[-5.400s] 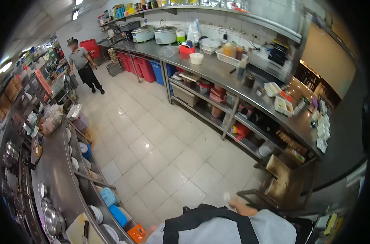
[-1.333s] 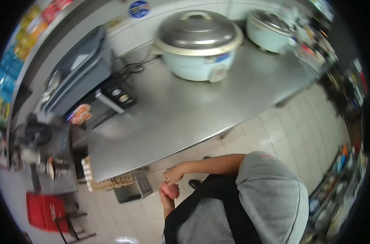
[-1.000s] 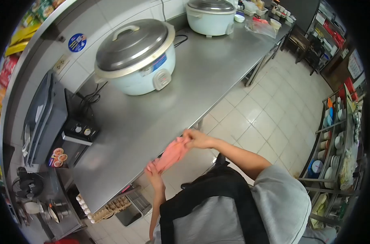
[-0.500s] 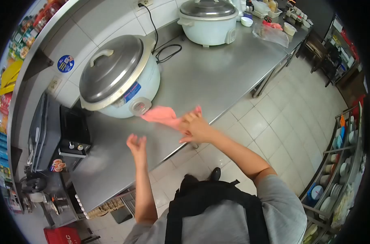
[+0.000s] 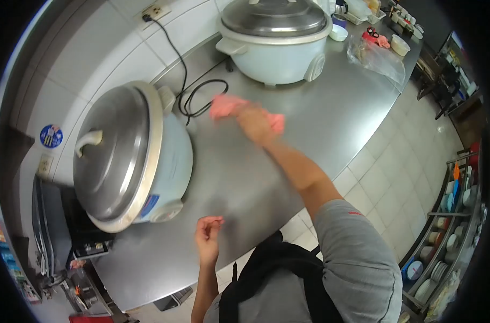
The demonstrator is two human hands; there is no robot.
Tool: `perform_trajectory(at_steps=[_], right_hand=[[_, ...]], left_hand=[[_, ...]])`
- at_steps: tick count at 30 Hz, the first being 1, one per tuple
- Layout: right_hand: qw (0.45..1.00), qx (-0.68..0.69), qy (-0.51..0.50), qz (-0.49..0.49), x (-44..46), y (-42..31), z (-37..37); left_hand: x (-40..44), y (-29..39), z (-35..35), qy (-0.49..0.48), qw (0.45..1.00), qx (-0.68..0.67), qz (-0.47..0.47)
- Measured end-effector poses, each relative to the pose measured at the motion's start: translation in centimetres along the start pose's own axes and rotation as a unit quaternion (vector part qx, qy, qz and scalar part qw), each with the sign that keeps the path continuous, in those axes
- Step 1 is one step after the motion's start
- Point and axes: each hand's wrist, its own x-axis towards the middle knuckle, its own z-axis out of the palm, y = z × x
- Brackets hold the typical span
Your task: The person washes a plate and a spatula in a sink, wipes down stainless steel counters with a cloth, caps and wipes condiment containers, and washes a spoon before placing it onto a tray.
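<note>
My right hand [image 5: 254, 125] is closed on a pink cloth [image 5: 223, 106] over the steel counter [image 5: 245, 177], between two large rice cookers; motion blurs it a little. Cloth sticks out on both sides of the fingers. My left hand [image 5: 208, 234] hovers over the near part of the counter with its fingers curled together; whether something small is in them I cannot make out. To its left stands the nearer rice cooker [image 5: 172, 156], pale blue with a metal lid. The farther rice cooker [image 5: 277, 56] stands beyond my right hand.
A black cable [image 5: 188, 102] lies looped by the wall between the cookers. At the back right are a plastic bag [image 5: 377, 62], a white bowl [image 5: 338, 33] and a lidded tub [image 5: 400, 46]. Grey bins and a black appliance stand at left; a dish rack [image 5: 444, 237] is at right.
My right hand has moved the pink cloth forward across the counter, away from my body. My left hand's fingers have curled in. The view has shifted closer to the cookers.
</note>
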Motion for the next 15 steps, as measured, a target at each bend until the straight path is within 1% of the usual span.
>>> perform_trajectory(at_steps=[1, 3, 4, 5, 7, 8, 9, 10, 11, 12, 13, 14, 15], right_hand=[[0.994, -0.044, 0.103, 0.008, -0.5, 3.7, -0.9], [0.983, -0.131, 0.119, 0.046, -4.3, 8.9, -4.0], [0.983, -0.146, 0.093, 0.065, -7.0, 10.8, -6.0], [0.981, -0.161, 0.067, 0.084, -9.8, 12.6, -8.0], [0.96, -0.175, 0.08, 0.202, -14.6, 17.0, -11.0], [0.948, -0.186, 0.11, 0.234, -16.3, 19.5, -12.5], [0.934, -0.197, 0.14, 0.264, -17.4, 21.5, -13.7], [0.921, -0.19, 0.158, 0.303, -17.4, 23.2, -14.9], [0.906, -0.182, 0.176, 0.339, -17.1, 24.9, -16.1], [0.892, -0.172, 0.19, 0.373, -16.8, 26.6, -17.1], [0.885, -0.16, 0.137, 0.416, -15.4, 26.9, -19.2], [0.904, -0.133, 0.201, 0.354, -14.4, 29.4, -19.1], [0.916, -0.1, 0.259, 0.29, -13.5, 32.3, -17.6]], left_hand=[[1.6, 0.9, 1.4, -0.032, 0.999, 0.006, 0.014], [5.6, 2.6, 3.8, -0.064, 0.996, 0.049, 0.035], [7.9, 3.5, 5.4, -0.08, 0.993, 0.068, 0.048], [10.6, 4.6, 6.9, -0.086, 0.992, 0.046, 0.085], [16.9, 7.3, 9.7, -0.102, 0.984, 0.006, 0.149], [20.4, 8.9, 11.3, -0.112, 0.978, -0.012, 0.178], [23.5, 10.7, 13.2, -0.08, 0.979, 0.025, 0.186], [27.3, 12.1, 15.2, -0.044, 0.969, 0.042, 0.241], [31.5, 13.1, 17.0, 0.04, 0.939, 0.128, 0.316], [35.4, 13.6, 18.4, 0.128, 0.891, 0.211, 0.38], [39.6, 13.8, 19.4, 0.177, 0.884, 0.233, 0.366], [42.4, 13.9, 20.1, 0.227, 0.873, 0.256, 0.348], [42.4, 14.9, 20.5, 0.173, 0.925, 0.22, 0.255]])
